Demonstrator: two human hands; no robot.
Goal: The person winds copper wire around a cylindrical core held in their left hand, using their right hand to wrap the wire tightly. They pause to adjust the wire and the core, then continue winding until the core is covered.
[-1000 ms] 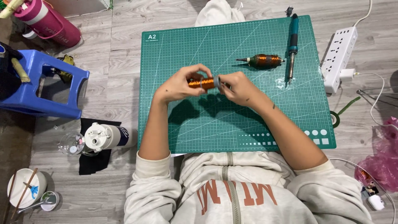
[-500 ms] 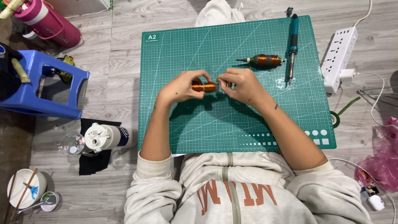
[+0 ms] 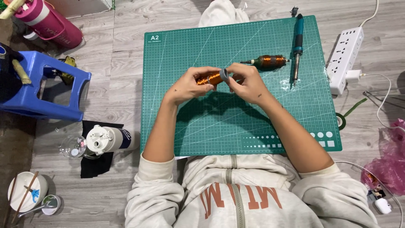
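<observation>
Copper-wound coil (image 3: 209,78) sits lifted just above the middle of the green cutting mat (image 3: 181,126), gripped at both ends by our hands: the left hand (image 3: 187,86) closes around its bare copper body while the right hand (image 3: 247,84) pinches the end that carries a grey ring or band (image 3: 225,74), which looks only partly seated, so we judge the work on this piece to be mid-way, with the winding already in place and the end piece not yet settled. A second copper-wound part (image 3: 270,61), with a shaft at each end, lies on the mat beyond our right hand, apart from it; whether it is finished we cannot tell. Just beside it lies a teal-handled soldering iron (image 3: 298,44), tip toward us, untouched. Off the mat to the right, on the wooden floor (image 3: 122,46), lie a white power strip (image 3: 346,57), a roll of dark green tape (image 3: 341,121) and a pink plastic bag (image 3: 390,162). To the left stand a blue plastic stool (image 3: 40,90), a pink bottle (image 3: 50,23), a white flask (image 3: 107,139) lying on a black cloth (image 3: 95,162), and a white bowl with chopsticks (image 3: 25,196). Nothing lies between our hands and the mat below them.
</observation>
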